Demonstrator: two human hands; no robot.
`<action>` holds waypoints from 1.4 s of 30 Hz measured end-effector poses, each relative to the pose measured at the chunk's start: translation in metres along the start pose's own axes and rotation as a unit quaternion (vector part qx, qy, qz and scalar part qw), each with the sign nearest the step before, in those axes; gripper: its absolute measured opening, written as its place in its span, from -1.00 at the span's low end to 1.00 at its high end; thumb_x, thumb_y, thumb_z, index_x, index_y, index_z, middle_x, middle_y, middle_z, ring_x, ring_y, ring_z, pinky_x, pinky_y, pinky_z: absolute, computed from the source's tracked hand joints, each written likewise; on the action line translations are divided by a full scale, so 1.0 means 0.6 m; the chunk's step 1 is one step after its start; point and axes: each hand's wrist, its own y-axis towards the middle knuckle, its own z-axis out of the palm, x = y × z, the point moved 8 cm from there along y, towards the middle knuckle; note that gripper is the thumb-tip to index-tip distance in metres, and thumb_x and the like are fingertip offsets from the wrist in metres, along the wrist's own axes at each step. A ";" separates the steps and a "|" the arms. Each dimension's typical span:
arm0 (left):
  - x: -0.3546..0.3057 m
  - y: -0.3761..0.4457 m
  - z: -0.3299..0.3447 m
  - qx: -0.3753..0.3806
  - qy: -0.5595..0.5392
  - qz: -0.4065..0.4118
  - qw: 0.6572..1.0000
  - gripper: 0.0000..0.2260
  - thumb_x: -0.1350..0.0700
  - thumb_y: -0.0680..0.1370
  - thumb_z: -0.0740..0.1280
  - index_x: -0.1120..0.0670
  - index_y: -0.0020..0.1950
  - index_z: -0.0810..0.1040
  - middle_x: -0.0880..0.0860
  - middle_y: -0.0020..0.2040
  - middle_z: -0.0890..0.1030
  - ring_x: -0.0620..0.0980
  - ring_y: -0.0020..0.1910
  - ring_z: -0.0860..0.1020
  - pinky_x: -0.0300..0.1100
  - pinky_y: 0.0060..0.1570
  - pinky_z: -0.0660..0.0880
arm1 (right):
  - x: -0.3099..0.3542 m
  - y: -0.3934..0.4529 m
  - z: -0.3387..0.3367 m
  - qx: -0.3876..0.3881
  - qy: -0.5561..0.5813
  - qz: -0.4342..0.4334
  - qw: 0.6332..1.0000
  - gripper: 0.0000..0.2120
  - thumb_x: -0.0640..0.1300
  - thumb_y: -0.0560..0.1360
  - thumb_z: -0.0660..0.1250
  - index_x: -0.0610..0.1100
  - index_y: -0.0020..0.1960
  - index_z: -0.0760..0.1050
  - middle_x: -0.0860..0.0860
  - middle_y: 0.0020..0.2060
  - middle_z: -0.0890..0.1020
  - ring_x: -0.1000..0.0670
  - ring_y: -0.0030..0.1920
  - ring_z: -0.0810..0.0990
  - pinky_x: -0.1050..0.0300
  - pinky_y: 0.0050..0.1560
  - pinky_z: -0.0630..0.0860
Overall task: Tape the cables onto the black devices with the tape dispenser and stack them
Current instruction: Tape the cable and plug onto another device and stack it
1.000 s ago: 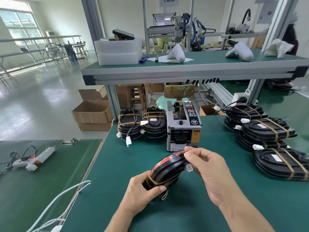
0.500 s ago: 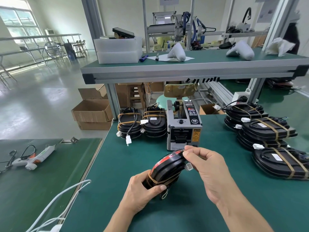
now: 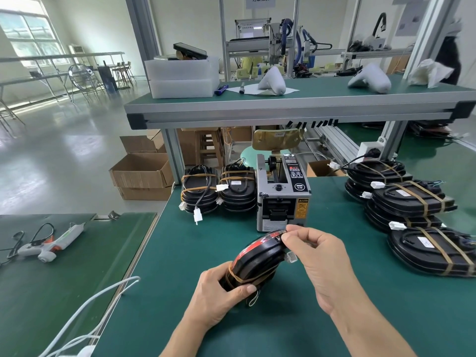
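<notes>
A black device [image 3: 257,261] with a red face stands tilted on edge above the green mat, a strip of brown tape round its near end. My left hand [image 3: 219,300] grips that near end. At the far top edge my right hand [image 3: 316,258] pinches the device with thumb and forefinger; a white cable connector [image 3: 291,258] sticks out just below the fingers. The grey tape dispenser [image 3: 283,199] stands right behind the device. Two stacks of taped devices [image 3: 219,191] sit to its left, and more taped devices [image 3: 412,202] lie stacked on the right.
A glue gun [image 3: 51,243] lies on the neighbouring green table at left. White cables [image 3: 103,305] run along the gap between the tables. An aluminium-framed shelf [image 3: 283,109] overhangs the back of the mat. Cardboard boxes [image 3: 141,173] sit on the floor.
Both hands and the device have barely moved; my right fingers have shifted slightly along its top edge.
</notes>
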 end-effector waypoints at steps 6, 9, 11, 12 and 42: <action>0.001 0.000 0.000 0.000 -0.003 -0.001 1.000 -0.48 -0.38 0.40 0.57 0.05 0.00 0.69 0.14 -0.20 0.64 -0.12 -0.23 0.48 -0.09 -0.18 0.45 | 0.008 0.000 0.000 -0.012 -0.060 -0.029 0.998 -0.88 -0.15 0.45 0.54 -0.02 -0.26 0.70 0.31 -0.08 0.72 0.23 -0.07 0.69 0.25 -0.04 0.46; 0.001 0.000 0.000 -0.001 0.002 -0.002 1.000 -0.49 -0.38 0.40 0.57 0.04 0.02 0.70 0.13 -0.19 0.65 -0.13 -0.22 0.49 -0.09 -0.17 0.46 | 0.011 -0.001 -0.001 -0.023 -0.088 -0.035 0.995 -0.89 -0.11 0.45 0.54 0.01 -0.24 0.69 0.33 -0.08 0.70 0.18 -0.15 0.70 0.22 -0.05 0.48; 0.001 0.000 -0.001 -0.002 0.007 -0.001 1.000 -0.50 -0.39 0.40 0.57 0.02 0.02 0.70 0.12 -0.19 0.66 -0.13 -0.23 0.49 -0.10 -0.17 0.46 | 0.012 -0.001 -0.002 -0.029 -0.101 -0.038 0.994 -0.90 -0.07 0.45 0.53 0.03 -0.24 0.69 0.32 -0.11 0.70 0.18 -0.15 0.69 0.19 -0.05 0.50; 0.001 0.000 -0.001 -0.003 0.007 -0.001 1.000 -0.50 -0.39 0.39 0.57 0.01 0.01 0.70 0.12 -0.19 0.66 -0.13 -0.23 0.49 -0.10 -0.17 0.45 | 0.013 -0.001 -0.002 -0.030 -0.107 -0.038 0.993 -0.91 -0.05 0.45 0.53 0.03 -0.24 0.70 0.33 -0.11 0.70 0.19 -0.14 0.69 0.17 -0.03 0.52; 0.003 0.000 -0.001 0.000 0.022 -0.007 1.000 -0.50 -0.35 0.41 0.58 0.05 0.03 0.69 0.11 -0.18 0.66 -0.12 -0.21 0.52 0.06 -0.14 0.54 | -0.035 0.026 -0.017 -0.073 -0.014 0.008 0.997 -0.88 -0.24 0.56 0.41 -0.04 -0.03 0.67 0.02 -0.15 0.73 0.07 -0.13 0.65 0.15 -0.03 0.57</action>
